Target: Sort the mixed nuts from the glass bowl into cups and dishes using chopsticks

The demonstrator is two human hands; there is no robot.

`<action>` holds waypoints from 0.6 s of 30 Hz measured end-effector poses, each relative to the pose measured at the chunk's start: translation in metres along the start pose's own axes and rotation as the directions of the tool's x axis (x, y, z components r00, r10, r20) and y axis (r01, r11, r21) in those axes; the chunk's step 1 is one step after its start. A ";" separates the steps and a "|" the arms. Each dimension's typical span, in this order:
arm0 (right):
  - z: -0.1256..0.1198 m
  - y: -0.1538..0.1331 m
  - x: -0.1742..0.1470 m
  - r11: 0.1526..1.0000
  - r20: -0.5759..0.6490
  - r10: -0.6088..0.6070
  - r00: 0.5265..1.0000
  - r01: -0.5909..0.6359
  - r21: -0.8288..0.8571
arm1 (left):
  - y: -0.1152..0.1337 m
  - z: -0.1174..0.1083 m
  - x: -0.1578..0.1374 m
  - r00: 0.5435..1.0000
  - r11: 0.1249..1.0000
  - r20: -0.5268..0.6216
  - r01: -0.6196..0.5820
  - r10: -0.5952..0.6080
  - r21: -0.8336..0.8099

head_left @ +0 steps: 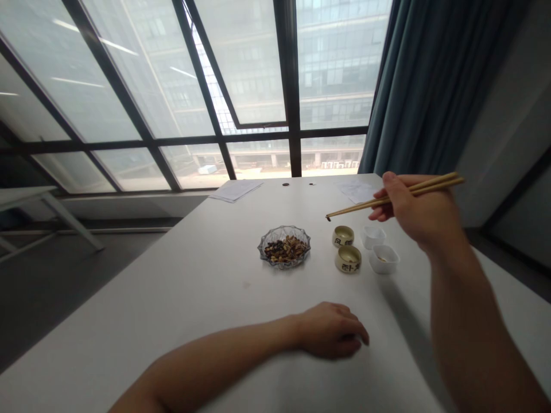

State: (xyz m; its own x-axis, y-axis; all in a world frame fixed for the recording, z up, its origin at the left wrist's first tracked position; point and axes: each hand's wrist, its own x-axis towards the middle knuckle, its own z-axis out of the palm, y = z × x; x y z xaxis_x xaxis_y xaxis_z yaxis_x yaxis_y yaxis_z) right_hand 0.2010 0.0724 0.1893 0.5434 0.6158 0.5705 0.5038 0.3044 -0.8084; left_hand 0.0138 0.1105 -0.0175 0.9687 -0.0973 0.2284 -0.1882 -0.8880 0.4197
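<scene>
My right hand (pixel 413 212) is closed around a pair of wooden chopsticks (pixel 359 206). Their tips pinch a small dark piece (pixel 328 218), perhaps a seed, above the table and just behind the cups. Flat on the tabletop lies my left hand (pixel 331 331), holding nothing, its fingers loosely bent. A scalloped glass bowl (pixel 262 252) contains a mix of dark and brown seeds or nuts (pixel 287 249). To its right stand a rear ceramic cup (pixel 343 236) and a front ceramic cup (pixel 348 260), both with dark characters.
Beside the cups are a rear white plastic tub (pixel 373 237) and a front white plastic tub (pixel 384 260) with a little something inside. Papers (pixel 236 190) lie on the far left of the white table (pixel 193 275), more sheets (pixel 353 189) on the far right. Windows and a blue curtain (pixel 424 86) stand behind.
</scene>
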 end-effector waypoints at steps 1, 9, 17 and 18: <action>-0.008 -0.001 0.001 1.000 -0.016 0.002 1.000 -0.002 -0.025 | 0.000 0.000 0.000 1.000 1.000 0.001 -0.002 0.002 -0.004; -0.026 0.005 0.011 0.974 0.036 0.144 0.989 -0.135 -0.181 | 0.003 -0.004 0.000 0.999 0.999 0.019 0.030 -0.030 -0.026; -0.016 0.010 0.012 0.975 0.128 0.173 0.977 -0.152 -0.162 | 0.003 -0.004 0.000 0.999 0.999 0.016 0.033 -0.032 -0.035; -0.016 0.010 0.012 0.974 0.129 0.177 0.976 -0.154 -0.166 | 0.003 -0.004 0.000 0.999 0.999 0.016 0.033 -0.033 -0.037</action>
State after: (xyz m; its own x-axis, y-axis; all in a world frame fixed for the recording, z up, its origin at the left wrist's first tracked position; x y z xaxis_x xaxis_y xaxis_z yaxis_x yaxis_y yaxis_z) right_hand 0.2231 0.0711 0.1906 0.5326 0.7484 0.3953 0.5181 0.0810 -0.8515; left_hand 0.0125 0.1099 -0.0125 0.9769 -0.0753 0.2002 -0.1614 -0.8736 0.4591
